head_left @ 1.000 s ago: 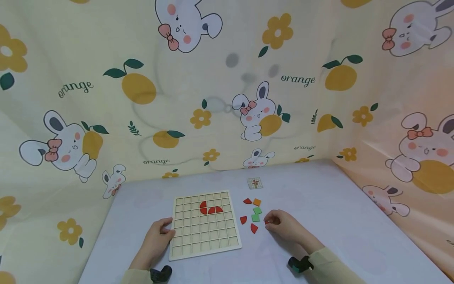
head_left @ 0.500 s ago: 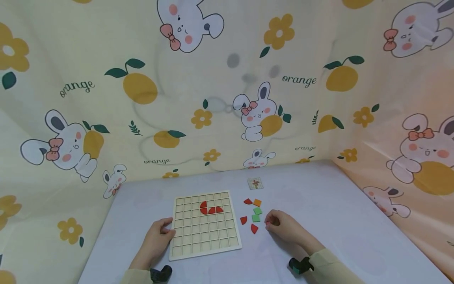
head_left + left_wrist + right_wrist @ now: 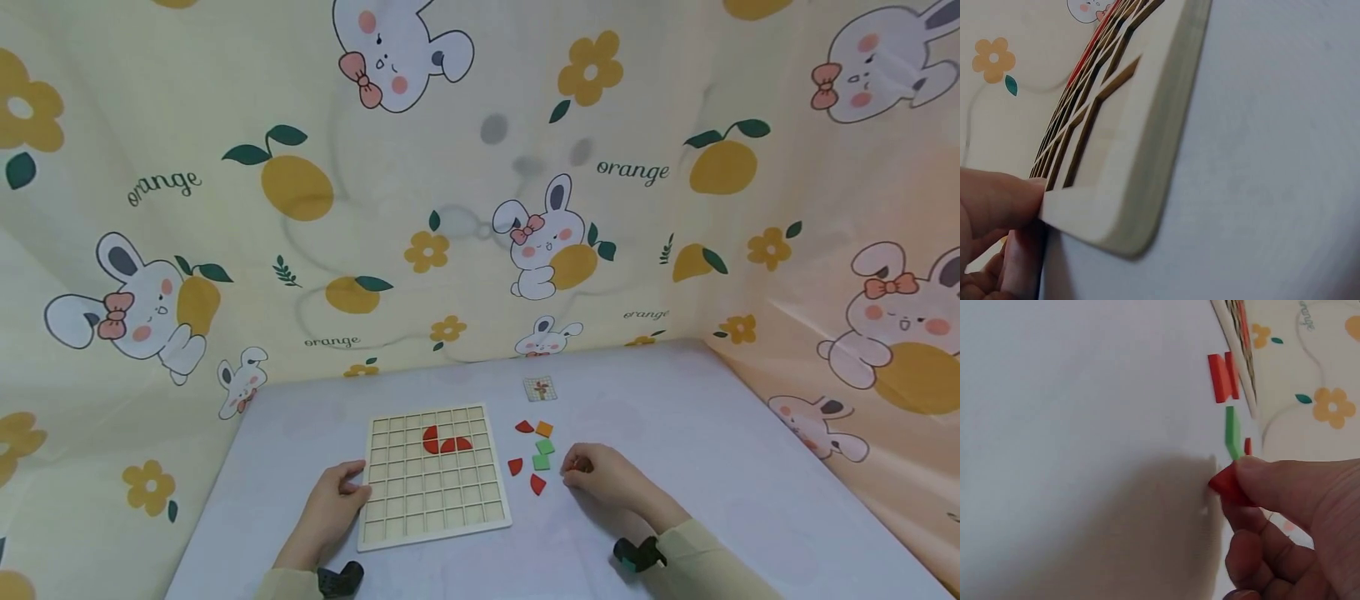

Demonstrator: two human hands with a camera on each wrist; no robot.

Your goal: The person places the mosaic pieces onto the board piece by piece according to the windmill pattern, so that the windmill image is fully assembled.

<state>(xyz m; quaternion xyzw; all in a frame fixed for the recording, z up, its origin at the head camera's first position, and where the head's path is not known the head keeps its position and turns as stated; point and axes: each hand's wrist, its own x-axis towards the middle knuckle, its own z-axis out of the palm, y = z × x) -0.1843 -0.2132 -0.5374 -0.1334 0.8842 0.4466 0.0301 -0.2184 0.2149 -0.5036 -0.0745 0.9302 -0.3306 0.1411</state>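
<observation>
At its left edge, my left hand (image 3: 332, 502) grips the pale wooden grid board (image 3: 413, 501). The thumb (image 3: 1004, 197) lies at the rim in the left wrist view. Red pieces with curved edges (image 3: 430, 439) sit in cells near the top of the grid. To the right of the board, my right hand (image 3: 603, 477) pinches a small red piece (image 3: 1230, 485) between thumb and fingers, one pointed corner showing. Left of that hand lie loose pieces: red quarter circles (image 3: 537, 484), green squares (image 3: 542, 462) and an orange square (image 3: 544, 428).
A small pattern card (image 3: 540, 388) with a gridded picture lies behind the loose pieces. White cloth (image 3: 675, 417) covers the table. A printed curtain (image 3: 420, 183) with rabbits and oranges stands behind it and along the right side.
Both hands stay almost in place. In the head view, the red piece in my right fingers shows less than before. The board and loose pieces lie as they were.
</observation>
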